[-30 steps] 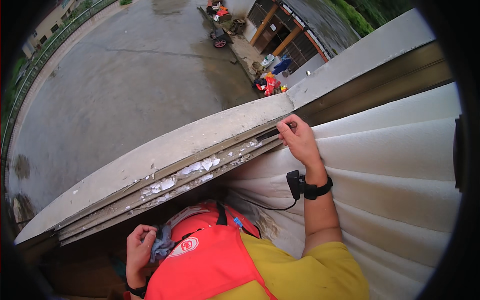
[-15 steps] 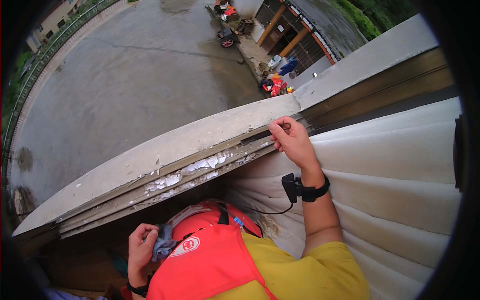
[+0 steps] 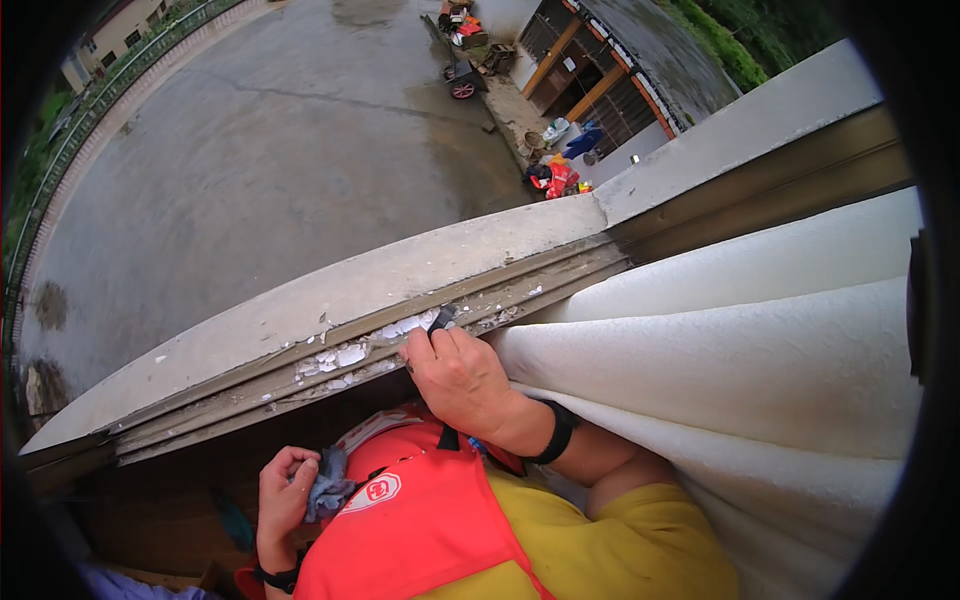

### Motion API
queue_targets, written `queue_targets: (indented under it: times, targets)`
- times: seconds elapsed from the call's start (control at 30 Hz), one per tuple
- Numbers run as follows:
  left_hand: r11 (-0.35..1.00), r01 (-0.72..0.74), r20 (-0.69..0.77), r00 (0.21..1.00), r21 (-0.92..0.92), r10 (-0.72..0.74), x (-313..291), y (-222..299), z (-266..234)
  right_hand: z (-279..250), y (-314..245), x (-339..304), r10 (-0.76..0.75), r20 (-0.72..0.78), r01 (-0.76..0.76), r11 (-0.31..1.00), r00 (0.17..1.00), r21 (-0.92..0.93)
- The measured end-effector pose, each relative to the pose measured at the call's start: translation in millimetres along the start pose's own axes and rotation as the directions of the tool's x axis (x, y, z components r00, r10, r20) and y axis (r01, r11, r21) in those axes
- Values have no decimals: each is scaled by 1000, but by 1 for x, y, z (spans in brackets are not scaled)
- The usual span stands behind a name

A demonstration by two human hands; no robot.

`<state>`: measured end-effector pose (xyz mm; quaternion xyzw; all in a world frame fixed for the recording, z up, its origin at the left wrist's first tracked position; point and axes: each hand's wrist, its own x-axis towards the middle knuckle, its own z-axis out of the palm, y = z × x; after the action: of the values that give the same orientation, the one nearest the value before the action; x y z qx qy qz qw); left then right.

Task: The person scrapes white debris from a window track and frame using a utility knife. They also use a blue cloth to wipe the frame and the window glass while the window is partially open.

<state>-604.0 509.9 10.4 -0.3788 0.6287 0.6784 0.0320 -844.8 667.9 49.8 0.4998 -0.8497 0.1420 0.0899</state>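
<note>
My right hand point(image 3: 462, 378) is closed on a dark flat strip point(image 3: 441, 318), whose kind I cannot make out. The strip's visible end meets the dirty sliding-window track point(image 3: 560, 275), among loose white flakes point(image 3: 350, 355). These chips lie scattered along the grooves, thickest just left of the hand. Lower left, beside the red apron point(image 3: 400, 510), my left hand point(image 3: 285, 490) has its fingers curled around a crumpled grey-blue cloth point(image 3: 328, 487). Part of that cloth is hidden by the fingers.
A pale concrete ledge point(image 3: 300, 298) runs outside the track. Beyond and below it spreads a wet paved yard point(image 3: 270, 170). A white curtain point(image 3: 720, 340) hangs in folds at the right, close to my right arm. A small outbuilding point(image 3: 590, 75) stands at the far right.
My right hand has moved left and nearer along the track with the dark strip, from the corner to the white flakes. The curtain has shifted; my left hand stays in place.
</note>
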Motion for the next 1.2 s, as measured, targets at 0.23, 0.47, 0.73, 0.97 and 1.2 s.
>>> queue_targets:
  times: [0.23,0.47,0.73,0.97,1.2]
  targets:
    - [997,30,-7,999,-75,-31,-3,-5,0,-17,10,4,71,-61,-69,997,996,35]
    - [1000,-7,17,1000,16,7,6,-2,6,-4,1,-11,-54,-24,56,995,998,87]
    - [1000,0,0,1000,-28,0,1,-9,1,-13,4,-2,80,-91,-69,991,993,116]
    - [1000,4,2,1000,4,-4,3,1,1,-18,2,-1,-28,-113,60,954,993,292]
    - [1000,-15,-4,1000,-2,15,4,-1,-2,-67,129,-13,661,56,-594,630,749,501]
